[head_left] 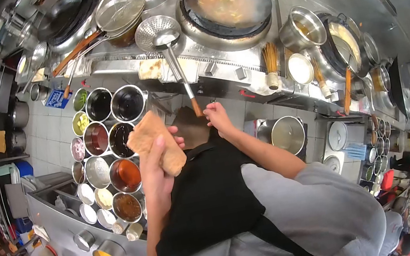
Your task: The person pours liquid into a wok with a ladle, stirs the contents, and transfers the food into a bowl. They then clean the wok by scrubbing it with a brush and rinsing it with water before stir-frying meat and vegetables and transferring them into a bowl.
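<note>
My left hand (158,155) is wrapped around a folded tan cloth (153,140), holding it in front of the black apron. My right hand (218,117) is closed in a pinch by the stove front; whatever lies between its fingertips is too small to make out. Just left of it is the wooden handle end of a ladle (181,72), whose bowl rests in a perforated strainer (157,33). Beyond, reddish food with broth (228,2) steams in a wok (262,0) on the burner.
Several steel pots of sauces (126,176) stand at the left. A mesh strainer (120,7) rests over a pot. A bamboo brush (271,64), a steel pot (301,28) and a second wok (331,42) are at the right. An empty pot (287,134) stands below the stove.
</note>
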`<state>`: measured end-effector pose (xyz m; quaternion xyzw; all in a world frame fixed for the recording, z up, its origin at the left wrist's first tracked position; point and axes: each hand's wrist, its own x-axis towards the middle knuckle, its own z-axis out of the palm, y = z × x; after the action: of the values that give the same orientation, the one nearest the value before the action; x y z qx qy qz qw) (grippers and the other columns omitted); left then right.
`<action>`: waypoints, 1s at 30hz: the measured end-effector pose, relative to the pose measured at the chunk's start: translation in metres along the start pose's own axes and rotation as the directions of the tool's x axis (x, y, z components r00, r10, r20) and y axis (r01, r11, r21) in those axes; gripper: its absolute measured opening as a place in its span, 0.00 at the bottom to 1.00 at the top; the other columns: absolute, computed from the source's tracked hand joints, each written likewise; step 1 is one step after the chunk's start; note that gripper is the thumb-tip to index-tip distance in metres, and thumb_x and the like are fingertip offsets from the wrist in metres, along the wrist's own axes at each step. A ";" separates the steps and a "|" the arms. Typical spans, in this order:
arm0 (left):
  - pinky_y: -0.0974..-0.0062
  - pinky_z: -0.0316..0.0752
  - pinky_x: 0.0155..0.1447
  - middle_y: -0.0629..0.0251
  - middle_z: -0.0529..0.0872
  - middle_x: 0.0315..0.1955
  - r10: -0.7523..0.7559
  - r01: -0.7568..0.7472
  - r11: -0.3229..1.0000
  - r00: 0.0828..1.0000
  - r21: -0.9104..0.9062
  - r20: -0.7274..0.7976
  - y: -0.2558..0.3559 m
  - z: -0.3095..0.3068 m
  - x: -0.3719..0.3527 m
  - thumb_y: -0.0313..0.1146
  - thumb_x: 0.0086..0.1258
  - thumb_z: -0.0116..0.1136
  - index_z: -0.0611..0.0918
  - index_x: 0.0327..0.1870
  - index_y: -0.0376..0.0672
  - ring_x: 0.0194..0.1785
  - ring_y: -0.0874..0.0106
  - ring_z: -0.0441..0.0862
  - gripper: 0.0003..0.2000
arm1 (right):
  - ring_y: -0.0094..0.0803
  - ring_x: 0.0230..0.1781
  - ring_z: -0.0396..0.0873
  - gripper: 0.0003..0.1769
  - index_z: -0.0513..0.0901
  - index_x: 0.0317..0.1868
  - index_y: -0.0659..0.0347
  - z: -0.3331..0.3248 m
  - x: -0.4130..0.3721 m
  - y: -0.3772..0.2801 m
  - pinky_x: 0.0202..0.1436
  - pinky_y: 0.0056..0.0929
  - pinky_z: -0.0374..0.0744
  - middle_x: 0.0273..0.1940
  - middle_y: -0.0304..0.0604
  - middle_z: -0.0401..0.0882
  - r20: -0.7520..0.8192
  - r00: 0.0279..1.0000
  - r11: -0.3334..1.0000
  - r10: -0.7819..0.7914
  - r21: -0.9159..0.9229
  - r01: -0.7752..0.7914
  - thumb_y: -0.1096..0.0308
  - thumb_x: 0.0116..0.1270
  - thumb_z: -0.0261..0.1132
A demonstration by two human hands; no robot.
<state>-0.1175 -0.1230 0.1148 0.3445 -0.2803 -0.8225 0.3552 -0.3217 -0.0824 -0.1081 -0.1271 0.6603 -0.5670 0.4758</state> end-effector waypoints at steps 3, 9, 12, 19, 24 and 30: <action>0.70 0.79 0.51 0.52 0.81 0.49 0.047 -0.047 0.999 0.998 0.001 -0.051 0.014 0.035 -0.010 0.34 0.74 0.49 0.68 0.63 0.33 0.45 0.66 0.82 0.20 | 0.25 0.38 0.76 0.16 0.72 0.50 0.58 -0.007 0.062 0.045 0.38 0.27 0.78 0.43 0.39 0.78 -0.161 0.983 0.946 0.091 -0.294 -0.136 0.61 0.68 0.65; 0.69 0.79 0.51 0.52 0.80 0.48 0.063 -0.051 0.991 0.994 0.126 -0.092 0.010 0.080 0.003 0.34 0.72 0.51 0.68 0.62 0.31 0.44 0.66 0.82 0.22 | 0.32 0.30 0.81 0.18 0.75 0.50 0.62 -0.016 0.113 0.040 0.34 0.32 0.79 0.35 0.44 0.82 0.422 0.858 0.937 0.294 0.052 -0.346 0.58 0.68 0.65; 0.68 0.79 0.51 0.51 0.80 0.48 0.077 -0.068 0.989 0.995 0.132 -0.059 -0.002 0.093 0.033 0.33 0.71 0.51 0.68 0.62 0.31 0.44 0.65 0.82 0.22 | 0.31 0.30 0.81 0.18 0.78 0.48 0.62 -0.057 0.111 0.016 0.33 0.30 0.79 0.38 0.44 0.83 0.411 0.862 0.928 0.298 0.088 -0.363 0.55 0.71 0.60; 0.63 0.80 0.51 0.47 0.80 0.46 -0.150 0.148 0.989 0.984 -0.027 -0.091 -0.030 0.116 0.094 0.33 0.64 0.49 0.67 0.61 0.29 0.44 0.57 0.82 0.25 | 0.49 0.77 0.49 0.42 0.56 0.74 0.68 -0.180 0.160 0.113 0.77 0.50 0.50 0.75 0.58 0.51 0.059 0.965 0.161 0.255 -0.987 0.018 0.55 0.64 0.57; 0.63 0.79 0.51 0.45 0.80 0.45 -0.218 0.218 0.976 0.976 0.014 -0.025 -0.031 0.140 0.097 0.35 0.62 0.48 0.67 0.60 0.29 0.44 0.55 0.82 0.26 | 0.49 0.77 0.46 0.46 0.48 0.76 0.61 -0.229 0.158 0.140 0.74 0.49 0.58 0.78 0.48 0.43 0.071 0.977 0.039 0.200 -0.997 0.064 0.57 0.61 0.58; 0.61 0.79 0.52 0.44 0.79 0.44 -0.203 0.194 0.977 0.974 -0.094 -0.097 -0.024 0.136 0.106 0.38 0.64 0.49 0.66 0.61 0.28 0.44 0.54 0.81 0.27 | 0.45 0.72 0.61 0.38 0.61 0.72 0.61 -0.234 0.274 0.261 0.72 0.45 0.64 0.73 0.51 0.60 0.112 0.881 0.053 0.460 -0.994 0.099 0.59 0.62 0.56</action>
<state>-0.2854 -0.1612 0.1415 0.3986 -0.1903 -0.8455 0.3000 -0.5470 -0.0443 -0.4898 -0.4413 0.7605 0.1398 0.4554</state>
